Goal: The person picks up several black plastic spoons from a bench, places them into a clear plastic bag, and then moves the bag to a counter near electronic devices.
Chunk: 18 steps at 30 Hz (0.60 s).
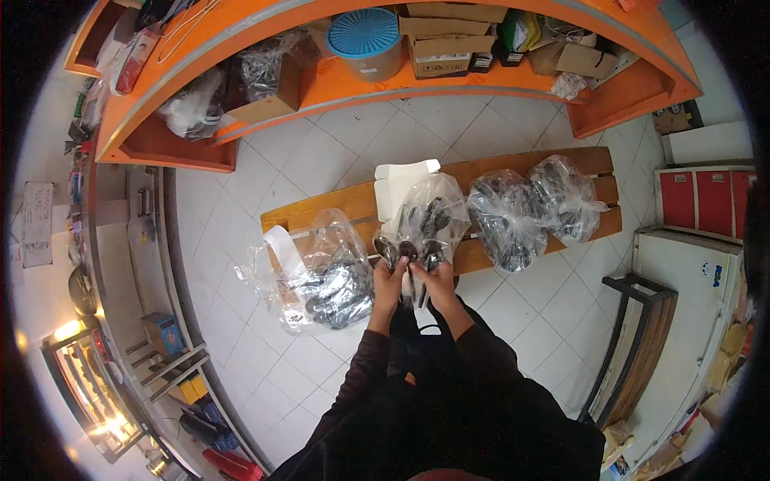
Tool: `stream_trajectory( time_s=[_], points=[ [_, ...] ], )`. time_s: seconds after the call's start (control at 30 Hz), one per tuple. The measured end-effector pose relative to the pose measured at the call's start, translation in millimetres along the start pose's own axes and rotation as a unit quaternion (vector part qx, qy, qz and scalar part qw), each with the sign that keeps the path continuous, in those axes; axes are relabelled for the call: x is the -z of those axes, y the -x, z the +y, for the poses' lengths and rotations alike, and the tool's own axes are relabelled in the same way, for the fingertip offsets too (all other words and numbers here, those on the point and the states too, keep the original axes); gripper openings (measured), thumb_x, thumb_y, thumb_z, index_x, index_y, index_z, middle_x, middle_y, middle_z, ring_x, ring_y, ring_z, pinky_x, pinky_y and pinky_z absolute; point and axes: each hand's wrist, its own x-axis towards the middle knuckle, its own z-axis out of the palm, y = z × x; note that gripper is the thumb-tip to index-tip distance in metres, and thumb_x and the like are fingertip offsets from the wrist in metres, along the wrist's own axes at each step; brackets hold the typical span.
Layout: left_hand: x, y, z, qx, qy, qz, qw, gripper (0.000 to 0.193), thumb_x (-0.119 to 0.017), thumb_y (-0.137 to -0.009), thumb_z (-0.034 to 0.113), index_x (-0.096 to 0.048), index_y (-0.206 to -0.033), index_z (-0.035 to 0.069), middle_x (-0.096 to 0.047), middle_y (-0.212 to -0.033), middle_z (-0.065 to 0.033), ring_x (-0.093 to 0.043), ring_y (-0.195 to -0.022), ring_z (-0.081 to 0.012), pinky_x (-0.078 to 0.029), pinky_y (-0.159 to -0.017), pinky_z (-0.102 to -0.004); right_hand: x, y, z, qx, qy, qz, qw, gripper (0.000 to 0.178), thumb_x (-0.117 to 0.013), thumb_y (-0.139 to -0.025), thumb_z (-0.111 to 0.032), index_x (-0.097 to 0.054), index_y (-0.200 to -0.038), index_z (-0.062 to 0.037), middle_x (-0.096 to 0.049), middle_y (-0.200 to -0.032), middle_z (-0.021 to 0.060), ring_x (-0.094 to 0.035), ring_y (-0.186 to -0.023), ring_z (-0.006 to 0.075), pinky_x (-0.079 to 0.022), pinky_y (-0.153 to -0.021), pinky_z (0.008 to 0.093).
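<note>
My left hand (389, 282) and my right hand (438, 282) are close together at the bench's near edge, both with closed fingers. Between them they grip several shiny dark spoons (407, 250), rounded bowls pointing away from me and thin handles hanging toward my body. Just beyond lies a clear plastic bag (437, 200) with dark pieces inside, partly over an open white carton (395, 188). Left of my hands, a larger clear bag (341, 293) bulges with dark shiny items. Two more filled bags, a nearer one (505, 220) and a farther one (565, 200), rest to the right.
The bags lie on a slatted wooden bench (597, 164) over a tiled floor (281, 385). An orange shelf unit (321, 92) at the back holds a blue-lidded tub (365, 44) and cardboard boxes (441, 48). A wood-and-metal bench (634, 353) stands at right, beside a white fridge (690, 305).
</note>
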Motion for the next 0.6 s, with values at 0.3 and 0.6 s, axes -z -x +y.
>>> stream_trajectory(
  time_s=[0.3,0.6],
  points=[
    [46,-7,-13,0.004,-0.015,0.129,0.992,0.024,-0.044,-0.083,0.022,-0.050,-0.093,0.001,-0.055,-0.082,-0.0056,-0.050,-0.064,-0.0107,-0.040,-0.051,-0.0216,12,-79,64,0.054,-0.086,0.325,0.940,0.046,-0.056,-0.074,-0.018,-0.037,-0.111,0.0012,-0.041,-0.111,0.0144,-0.040,-0.100,0.0246,-0.031,-0.084,0.0322],
    [290,-73,-39,-0.018,-0.592,0.082,0.802,0.018,-0.059,-0.064,0.015,-0.057,-0.079,0.005,-0.056,-0.076,-0.0139,-0.054,-0.074,-0.0296,-0.043,-0.064,-0.0377,-6,-67,44,-0.117,0.402,0.269,0.867,0.083,-0.055,-0.067,-0.050,-0.021,-0.123,0.0004,-0.019,-0.127,0.0208,-0.019,-0.116,0.0367,-0.015,-0.093,0.0441]
  ],
)
